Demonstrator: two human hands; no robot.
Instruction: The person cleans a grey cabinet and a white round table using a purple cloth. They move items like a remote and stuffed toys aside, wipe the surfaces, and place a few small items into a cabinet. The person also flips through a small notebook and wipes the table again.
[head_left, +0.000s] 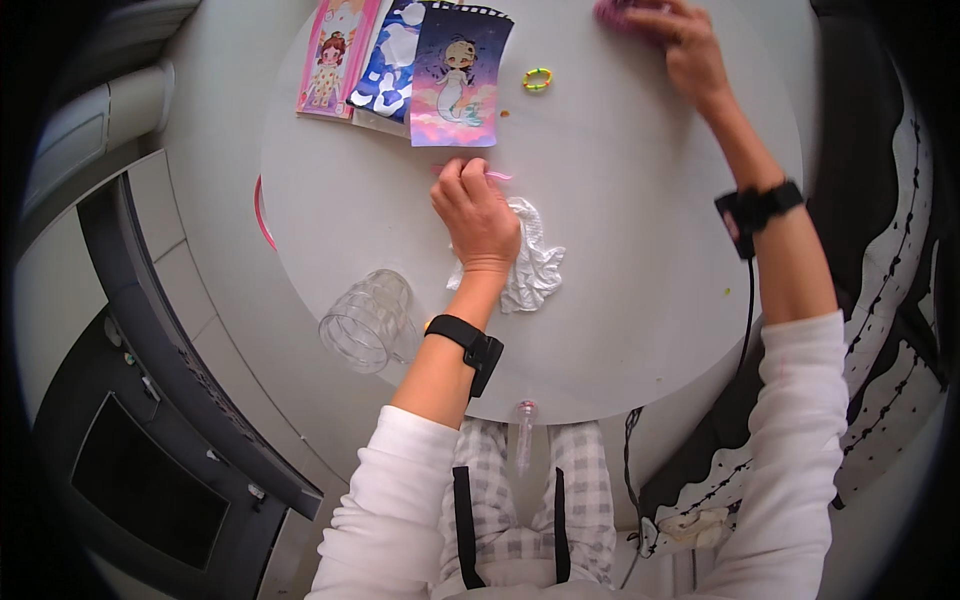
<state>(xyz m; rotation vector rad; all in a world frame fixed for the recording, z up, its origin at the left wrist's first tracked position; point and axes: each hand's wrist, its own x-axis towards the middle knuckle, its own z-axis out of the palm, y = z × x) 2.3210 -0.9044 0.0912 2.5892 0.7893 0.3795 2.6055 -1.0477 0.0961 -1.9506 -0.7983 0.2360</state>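
Note:
My left hand (478, 214) is closed over a thin pink strip (499, 175), whose ends show on both sides of the fingers. Beneath its wrist lies a crumpled white tissue (534, 262). At the table's far right, my right hand (686, 52) has its fingers around a pinkish-purple item (616, 13), blurred and cut off by the top of the view. A card with a mermaid picture (454, 82) lies just beyond my left hand, overlapping a blue-and-white sheet (388, 64). Left of these is a pink-bordered doll booklet (330, 64).
A yellow-green beaded ring (537, 79) and a small orange-brown bit (505, 114) lie right of the card. An empty clear glass mug (367, 321) is at the table's left edge. A clear tube with a red end (526, 435) sticks out past the near edge of the round white table (622, 315).

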